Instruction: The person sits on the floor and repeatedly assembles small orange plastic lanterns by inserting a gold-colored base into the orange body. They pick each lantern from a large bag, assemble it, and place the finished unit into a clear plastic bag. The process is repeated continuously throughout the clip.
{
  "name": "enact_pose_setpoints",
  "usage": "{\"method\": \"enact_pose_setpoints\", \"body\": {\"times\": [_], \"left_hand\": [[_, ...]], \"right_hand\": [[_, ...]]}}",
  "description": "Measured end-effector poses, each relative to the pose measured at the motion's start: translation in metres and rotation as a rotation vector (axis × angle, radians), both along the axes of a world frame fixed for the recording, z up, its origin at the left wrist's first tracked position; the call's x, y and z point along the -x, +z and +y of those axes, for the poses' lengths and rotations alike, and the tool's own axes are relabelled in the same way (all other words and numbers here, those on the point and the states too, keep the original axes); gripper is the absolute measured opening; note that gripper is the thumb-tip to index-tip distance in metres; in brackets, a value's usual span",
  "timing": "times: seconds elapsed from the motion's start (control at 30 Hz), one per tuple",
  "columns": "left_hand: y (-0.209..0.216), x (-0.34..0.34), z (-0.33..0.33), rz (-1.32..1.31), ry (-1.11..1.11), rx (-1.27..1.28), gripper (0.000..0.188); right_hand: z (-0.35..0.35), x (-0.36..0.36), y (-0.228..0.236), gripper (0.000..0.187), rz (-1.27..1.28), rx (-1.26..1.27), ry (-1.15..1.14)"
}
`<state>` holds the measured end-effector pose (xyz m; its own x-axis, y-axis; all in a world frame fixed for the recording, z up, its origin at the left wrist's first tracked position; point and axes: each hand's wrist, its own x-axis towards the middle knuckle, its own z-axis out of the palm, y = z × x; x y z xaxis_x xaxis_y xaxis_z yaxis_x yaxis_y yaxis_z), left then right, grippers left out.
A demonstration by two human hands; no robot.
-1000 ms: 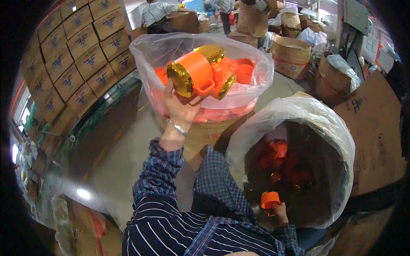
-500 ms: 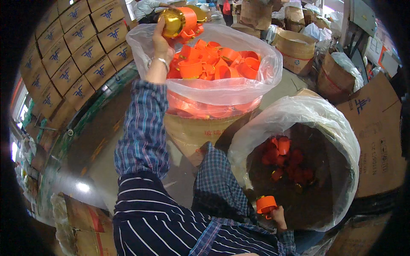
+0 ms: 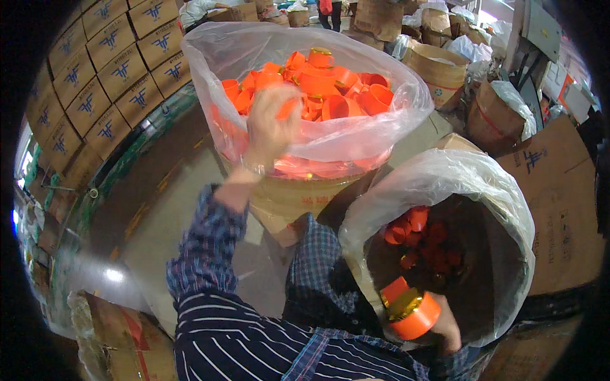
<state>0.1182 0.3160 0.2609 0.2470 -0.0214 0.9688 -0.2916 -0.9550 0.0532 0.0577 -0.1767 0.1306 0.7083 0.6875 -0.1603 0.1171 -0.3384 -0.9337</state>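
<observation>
Fingers (image 3: 270,120) of raised left hand (image 3: 272,130) curl over orange caps (image 3: 330,89).

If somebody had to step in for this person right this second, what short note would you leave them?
Left hand: raised at the near side of the full bag of orange parts; blurred, so I cannot tell whether it holds anything.
Right hand: closed on one orange fitting with a gold ring, at the near rim of the second lined drum.
Things: the clear bag on the cardboard drum ahead is heaped with orange parts; the drum on the right has only a few at its bottom.
Done: a few pieces lie in the right drum.
Left: the heaped bag is still full; the held fitting is not yet put down.
</observation>
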Motion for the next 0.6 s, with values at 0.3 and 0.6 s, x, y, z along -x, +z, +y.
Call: {"method": "enact_pose_setpoints", "body": {"times": [0.3, 0.6], "left_hand": [[-0.136, 0.138, -0.125, 0.754, -0.505, 0.238, 0.011], [-0.177, 0.134, -0.184, 0.896, -0.693, 0.348, 0.009]], "right_hand": [[0.154, -0.143, 0.171, 0.032, -0.712, -0.381, 0.212], [0.226, -0.147, 0.183, 0.028, -1.025, -0.570, 0.039]]}}
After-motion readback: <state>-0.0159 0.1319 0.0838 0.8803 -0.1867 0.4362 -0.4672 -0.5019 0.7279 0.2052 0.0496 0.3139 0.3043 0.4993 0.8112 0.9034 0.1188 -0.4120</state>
